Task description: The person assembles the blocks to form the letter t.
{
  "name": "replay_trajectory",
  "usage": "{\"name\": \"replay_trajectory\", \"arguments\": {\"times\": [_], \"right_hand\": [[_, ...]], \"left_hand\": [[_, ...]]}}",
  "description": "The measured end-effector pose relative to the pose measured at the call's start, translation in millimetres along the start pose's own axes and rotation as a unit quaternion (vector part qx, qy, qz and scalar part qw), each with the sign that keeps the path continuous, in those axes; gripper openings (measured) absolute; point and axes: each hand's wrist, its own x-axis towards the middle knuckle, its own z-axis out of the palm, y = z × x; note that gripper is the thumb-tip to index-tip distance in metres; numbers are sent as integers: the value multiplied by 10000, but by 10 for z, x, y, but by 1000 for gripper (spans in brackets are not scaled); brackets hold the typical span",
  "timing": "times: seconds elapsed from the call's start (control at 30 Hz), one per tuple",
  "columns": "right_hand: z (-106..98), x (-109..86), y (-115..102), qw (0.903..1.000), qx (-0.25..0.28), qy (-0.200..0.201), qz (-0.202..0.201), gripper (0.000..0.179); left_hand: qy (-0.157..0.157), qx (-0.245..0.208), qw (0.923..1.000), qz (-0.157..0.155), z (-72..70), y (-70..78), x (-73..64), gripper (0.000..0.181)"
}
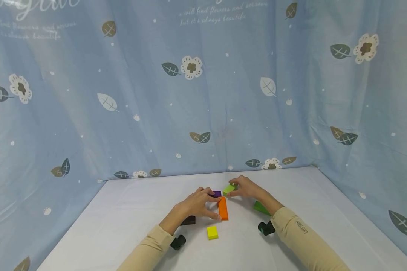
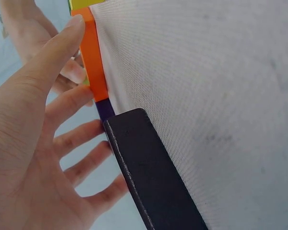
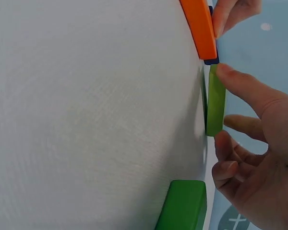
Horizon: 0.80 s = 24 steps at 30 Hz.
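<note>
An orange block lies on the white table, and my left hand pinches it lengthwise, thumb at the near end and index finger at the far end. The other left fingers are spread beside the purple block, which lies just past the orange one. My right hand holds a light green block by its ends between thumb and fingers. This block is slightly tilted in the head view, close to the purple and orange blocks. Whether it touches the table I cannot tell.
A yellow block lies nearer the front. A dark block sits under the left wrist, and a green block near the right forearm. Black wrist cameras hang below both wrists. A blue patterned curtain surrounds the table's back and sides.
</note>
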Motion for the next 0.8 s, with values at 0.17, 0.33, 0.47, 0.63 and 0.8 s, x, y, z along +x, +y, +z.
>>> {"name": "replay_trajectory", "arguments": {"times": [0.17,0.33,0.47,0.63,0.8], "right_hand": [[6,-6,-17,10000,-65,11,56,63],[18,1,-17,9998,-191,58,81,64],[23,6,-3,9998,-212,10,-22,66],[-55,1,55,9987,-382,-147,-298,70],[-159,10,107,9972,-229,-361,-612,58]], "left_hand": [[-1,-2,10000,-52,3,-2,1,78],[8,6,10000,-80,17,-7,0,78],[8,-13,9999,-100,16,2,-6,77],[-13,-4,9999,-118,18,11,-7,77],[1,10,10000,-92,20,9,0,78]]}}
